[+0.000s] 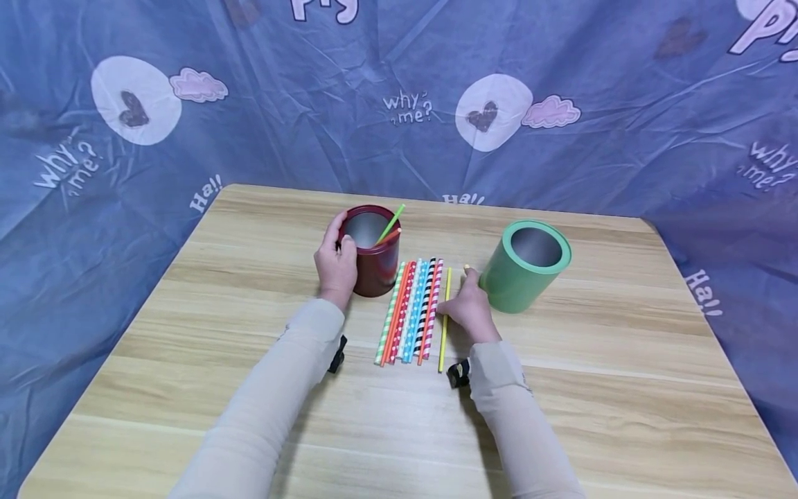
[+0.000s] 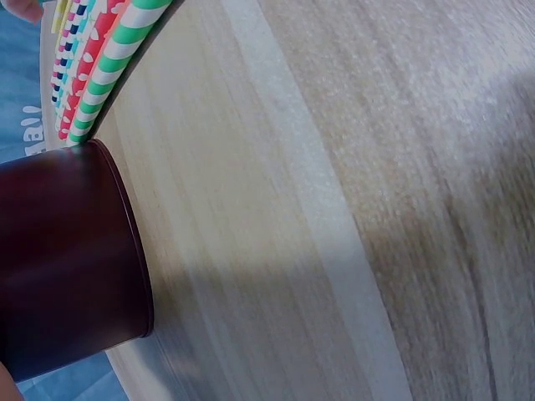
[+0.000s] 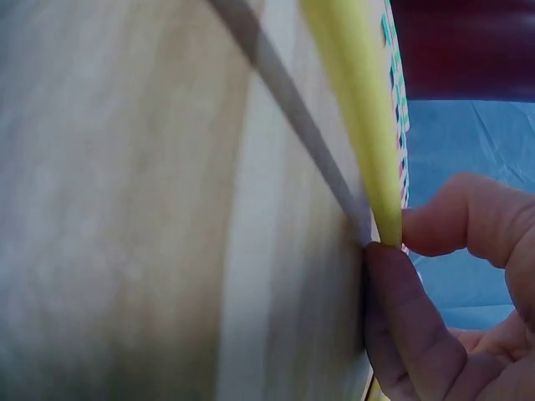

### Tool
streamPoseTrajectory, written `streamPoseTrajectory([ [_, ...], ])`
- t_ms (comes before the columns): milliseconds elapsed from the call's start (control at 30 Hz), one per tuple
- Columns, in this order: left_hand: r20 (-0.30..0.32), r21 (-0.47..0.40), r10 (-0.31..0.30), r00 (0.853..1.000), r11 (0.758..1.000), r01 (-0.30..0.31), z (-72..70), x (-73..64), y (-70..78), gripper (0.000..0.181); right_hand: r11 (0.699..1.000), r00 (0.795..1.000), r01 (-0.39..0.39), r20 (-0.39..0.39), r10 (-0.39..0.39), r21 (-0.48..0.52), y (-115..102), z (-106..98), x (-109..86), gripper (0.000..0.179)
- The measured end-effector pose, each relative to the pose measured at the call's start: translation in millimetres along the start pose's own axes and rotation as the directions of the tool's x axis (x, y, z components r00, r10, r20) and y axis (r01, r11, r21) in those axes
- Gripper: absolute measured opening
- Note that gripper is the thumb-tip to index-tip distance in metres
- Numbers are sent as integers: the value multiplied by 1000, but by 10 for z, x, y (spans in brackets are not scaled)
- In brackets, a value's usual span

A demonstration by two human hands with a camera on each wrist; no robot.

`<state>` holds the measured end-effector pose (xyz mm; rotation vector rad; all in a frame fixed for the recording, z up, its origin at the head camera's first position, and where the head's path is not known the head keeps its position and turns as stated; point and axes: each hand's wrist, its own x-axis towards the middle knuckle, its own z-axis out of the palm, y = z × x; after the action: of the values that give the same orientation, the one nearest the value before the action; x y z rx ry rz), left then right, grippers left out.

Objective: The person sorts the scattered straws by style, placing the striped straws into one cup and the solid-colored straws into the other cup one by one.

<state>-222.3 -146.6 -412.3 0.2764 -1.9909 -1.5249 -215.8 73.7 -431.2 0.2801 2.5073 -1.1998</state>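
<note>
A dark red can (image 1: 376, 270) stands upright, and my left hand (image 1: 337, 269) grips its left side at the rim. Inside it lean a green straw (image 1: 391, 223) and an orange straw (image 1: 389, 237). My right hand (image 1: 470, 308) pinches a thin yellow straw (image 3: 359, 100) between thumb and fingertips, close to the tabletop. Left of that straw lies a row of several patterned paper straws (image 1: 409, 312), striped, dotted and plain orange. In the left wrist view, the can's wall (image 2: 67, 259) sits beside the green-striped straw (image 2: 117, 63).
A green can (image 1: 519, 287) with an open top stands just right of my right hand. The wooden table (image 1: 187, 333) reaches back to a blue printed cloth (image 1: 299, 125). Dark straps (image 1: 459, 374) show at the wrists, below pale sleeves.
</note>
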Motion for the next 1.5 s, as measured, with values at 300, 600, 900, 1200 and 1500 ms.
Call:
streamPoseTrajectory([
  [300,0,-7,3,1000,1000,-3,-1,5,-18,43,993,997,-40,63,33,115,46,-49,15,85],
  [600,0,2,-3,1000,1000,3,-1,-1,-18,42,958,987,-92,154,51,272,100,-75,63,68],
  [900,15,-7,-12,1000,1000,13,0,-9,-2,42,919,978,-64,209,-20,388,150,-139,83,78],
  [1200,14,-3,-7,1000,1000,7,4,-5,11,42,786,974,-108,221,-38,609,113,-184,73,67],
  [1500,4,4,9,1000,1000,-9,4,-2,0,42,725,982,-22,152,-114,688,-127,-296,-39,66],
])
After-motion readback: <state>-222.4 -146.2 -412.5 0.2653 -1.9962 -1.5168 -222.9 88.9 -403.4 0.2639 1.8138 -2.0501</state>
